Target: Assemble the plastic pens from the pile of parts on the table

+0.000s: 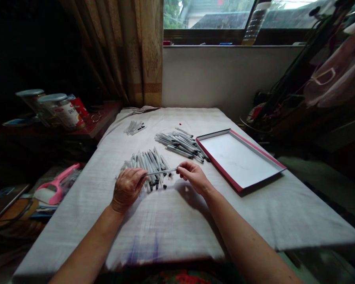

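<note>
My left hand (pixel 127 188) and my right hand (pixel 193 176) pinch the two ends of one thin grey pen tube (pixel 161 172), held level just above the table. Directly behind it lies a heap of similar grey tubes with black tips (pixel 149 161). A second heap of tubes (pixel 180 144) lies further back to the right, and a small bunch (pixel 134 127) lies at the far left. All rest on a table covered with a white cloth (pixel 171 221).
An empty shallow red-edged box lid (pixel 239 157) lies to the right of the heaps. A dark side table on the left holds jars (pixel 62 109). A pink tool (pixel 57 185) lies low on the left. Clutter and bags (pixel 334 79) crowd the right side.
</note>
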`<action>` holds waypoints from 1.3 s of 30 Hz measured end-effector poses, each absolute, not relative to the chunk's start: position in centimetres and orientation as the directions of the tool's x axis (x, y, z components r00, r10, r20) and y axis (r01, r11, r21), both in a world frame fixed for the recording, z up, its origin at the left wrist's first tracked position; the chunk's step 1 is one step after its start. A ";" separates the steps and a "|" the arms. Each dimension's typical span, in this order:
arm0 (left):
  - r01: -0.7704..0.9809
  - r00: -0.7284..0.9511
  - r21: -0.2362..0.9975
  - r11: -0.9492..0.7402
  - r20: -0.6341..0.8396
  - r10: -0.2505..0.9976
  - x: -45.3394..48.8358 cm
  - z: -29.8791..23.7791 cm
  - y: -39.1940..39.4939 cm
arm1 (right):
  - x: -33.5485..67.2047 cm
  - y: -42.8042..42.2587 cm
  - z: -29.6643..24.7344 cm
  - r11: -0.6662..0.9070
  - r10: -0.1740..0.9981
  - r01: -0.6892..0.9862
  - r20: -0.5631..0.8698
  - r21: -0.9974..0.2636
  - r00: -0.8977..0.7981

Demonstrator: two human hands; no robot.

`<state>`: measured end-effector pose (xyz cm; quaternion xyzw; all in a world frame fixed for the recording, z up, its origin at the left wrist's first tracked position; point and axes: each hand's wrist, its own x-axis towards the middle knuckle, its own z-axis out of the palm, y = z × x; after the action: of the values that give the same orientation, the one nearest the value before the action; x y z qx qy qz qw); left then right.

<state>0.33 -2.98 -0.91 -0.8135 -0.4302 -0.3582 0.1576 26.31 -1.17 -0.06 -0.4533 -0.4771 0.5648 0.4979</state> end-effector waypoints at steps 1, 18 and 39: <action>0.809 0.371 0.063 -0.585 0.716 0.591 0.3 -0.9 -3.1 | 26.3 -1.1 -0.2 -0.042 0.995 -0.123 -0.031 -0.992 -0.090; 0.802 0.246 0.312 -0.509 0.604 0.758 -0.1 -1.4 -3.1 | 26.1 -1.1 -1.2 0.116 0.991 -0.109 0.123 -0.987 -0.060; 0.781 0.229 0.360 -0.510 0.595 0.771 0.0 -1.5 -3.3 | 26.3 -0.9 -1.3 0.012 0.988 0.055 0.004 -0.998 -0.157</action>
<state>0.01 -3.26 -1.55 -0.7840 -0.4948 -0.3748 0.0071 26.29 -0.93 -1.30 -0.4708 -0.5537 0.5216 0.4468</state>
